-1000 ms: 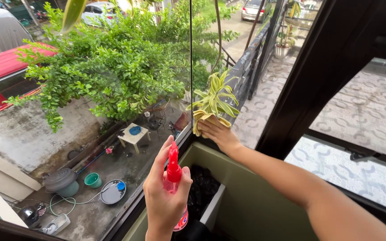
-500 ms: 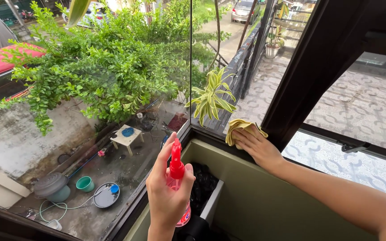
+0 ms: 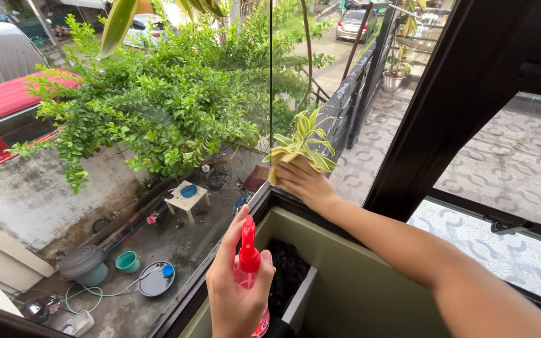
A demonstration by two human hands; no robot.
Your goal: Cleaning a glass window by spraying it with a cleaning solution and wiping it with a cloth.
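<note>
Your right hand (image 3: 302, 181) presses a soft yellow folded cloth (image 3: 281, 161) flat against the lower part of the clear window pane (image 3: 320, 94), just above the dark window frame (image 3: 264, 194). The fingers are spread over the cloth, a grip by pressure rather than a closed fist, so the fabric lies flush on the glass. Your right arm reaches across from the lower right to get there.

Nearer to you, low in the middle, your left hand (image 3: 236, 294) is wrapped around a small clear plastic spray bottle with a red trigger top (image 3: 248, 263). The fingers are clamped on its neck and the nozzle points forward at the glass, held upright and well apart from the cloth.

Below the frame runs an olive-green sill wall (image 3: 345, 288) with something black bunched in its corner. Through the glass, far below, you look onto a leafy green bush (image 3: 158, 106), a striped potted plant (image 3: 308, 134), a small white table (image 3: 187, 197), a round teal tub (image 3: 128, 261) and a red car (image 3: 7, 106).
</note>
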